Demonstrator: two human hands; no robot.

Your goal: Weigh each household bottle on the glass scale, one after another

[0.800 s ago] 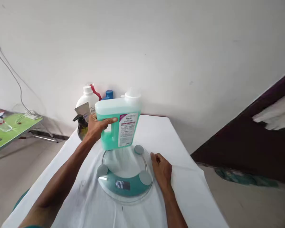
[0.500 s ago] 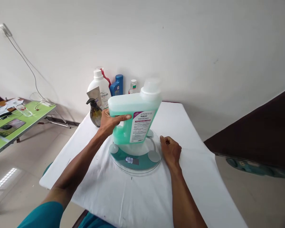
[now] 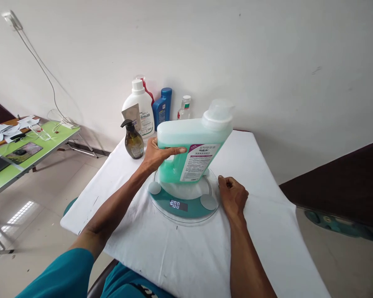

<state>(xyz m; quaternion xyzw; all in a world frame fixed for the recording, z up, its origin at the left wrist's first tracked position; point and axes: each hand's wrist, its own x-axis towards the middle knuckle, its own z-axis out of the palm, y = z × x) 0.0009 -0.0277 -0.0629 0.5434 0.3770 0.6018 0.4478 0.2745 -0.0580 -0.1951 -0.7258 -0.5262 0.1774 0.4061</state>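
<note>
My left hand grips the handle side of a large translucent jug of green liquid with a white cap and a printed label. The jug tilts slightly and its base sits just over the round glass scale; whether it touches the glass I cannot tell. The scale's display reads zeros. My right hand rests on the white cloth at the scale's right rim, fingers curled, holding nothing.
Behind the scale, against the wall, stand a dark pump bottle, a white jug, a blue bottle and a small clear bottle. The white-clothed table drops off at left and right. A green side table stands far left.
The jug has come lower, down toward the scale, in my left hand. My head view has pulled back and turned left. My right hand has stayed by the scale's rim.
</note>
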